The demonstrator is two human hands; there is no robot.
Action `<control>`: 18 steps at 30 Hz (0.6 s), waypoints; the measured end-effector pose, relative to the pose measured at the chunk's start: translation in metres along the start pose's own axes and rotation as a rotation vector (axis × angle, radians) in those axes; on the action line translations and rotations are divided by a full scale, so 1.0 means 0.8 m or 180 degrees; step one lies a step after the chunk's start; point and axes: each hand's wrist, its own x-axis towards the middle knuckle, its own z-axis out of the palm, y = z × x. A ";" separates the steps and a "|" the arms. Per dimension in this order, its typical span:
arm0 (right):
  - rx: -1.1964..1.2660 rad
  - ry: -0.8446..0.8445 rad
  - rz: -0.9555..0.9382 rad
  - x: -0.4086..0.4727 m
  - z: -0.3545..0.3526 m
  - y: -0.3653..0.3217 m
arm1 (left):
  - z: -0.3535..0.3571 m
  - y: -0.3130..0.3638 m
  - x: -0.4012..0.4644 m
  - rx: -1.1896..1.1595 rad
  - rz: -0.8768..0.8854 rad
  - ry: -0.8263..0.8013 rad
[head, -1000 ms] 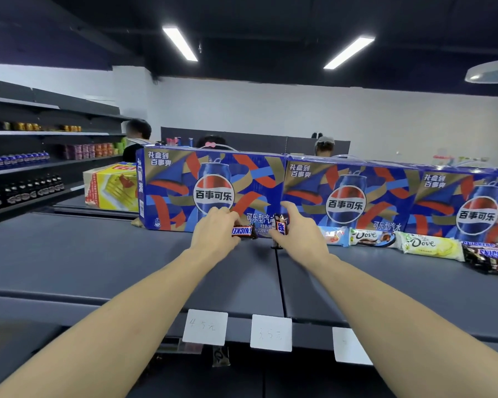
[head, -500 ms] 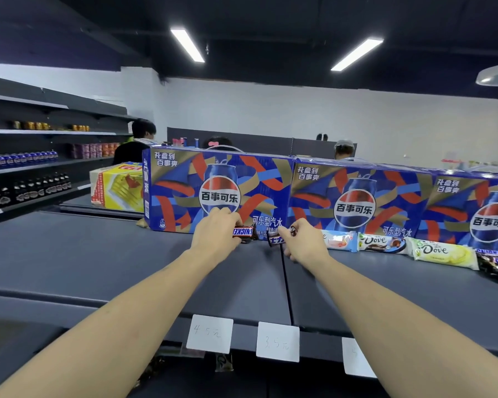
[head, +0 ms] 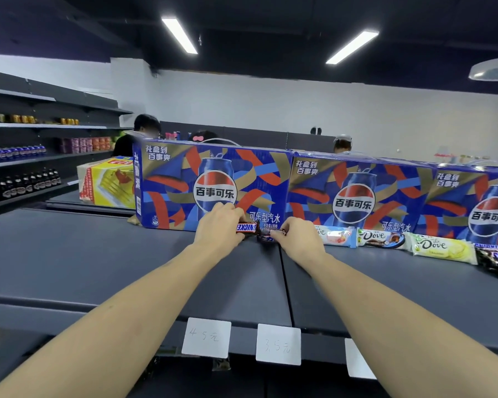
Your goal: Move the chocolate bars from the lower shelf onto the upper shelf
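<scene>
My left hand [head: 219,228] grips a brown Snickers bar [head: 247,227] on the grey upper shelf [head: 98,254], against the front of a blue Pepsi carton [head: 213,185]. My right hand [head: 298,238] pinches the end of a second dark bar [head: 266,238] lying just right of the Snickers; most of that bar is hidden by my fingers. To the right, along the cartons, lie a pale blue Dove bar [head: 335,236], a white Dove bar [head: 381,239], a yellow-green Dove bar [head: 443,248] and dark Snickers bars [head: 496,261].
Three Pepsi cartons line the back of the shelf. White price tags [head: 206,338] hang on its front edge. A yellow box [head: 107,182] stands behind at the left. Side shelves [head: 20,165] at far left hold cans and bottles. People stand beyond the cartons.
My right hand has lowered its bar from upright to lying flat on the shelf beside the Snickers. My left hand has stayed on the Snickers bar.
</scene>
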 end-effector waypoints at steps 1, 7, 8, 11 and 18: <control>-0.0035 -0.0004 -0.0010 0.000 0.001 0.002 | 0.000 0.001 0.000 -0.0020 0.0007 -0.0007; -0.0142 0.0010 -0.0059 0.003 0.005 0.003 | 0.003 -0.002 0.002 0.0004 0.0033 -0.0020; -0.0180 0.0019 -0.0053 0.003 0.005 0.002 | 0.004 -0.004 0.002 0.0016 0.0034 -0.0023; -0.0093 0.0129 0.0037 0.002 0.007 -0.001 | 0.007 -0.007 0.001 -0.0017 0.0042 -0.0047; -0.0097 0.0179 -0.0005 0.008 0.009 -0.005 | 0.011 -0.007 0.002 -0.0054 0.0077 -0.0040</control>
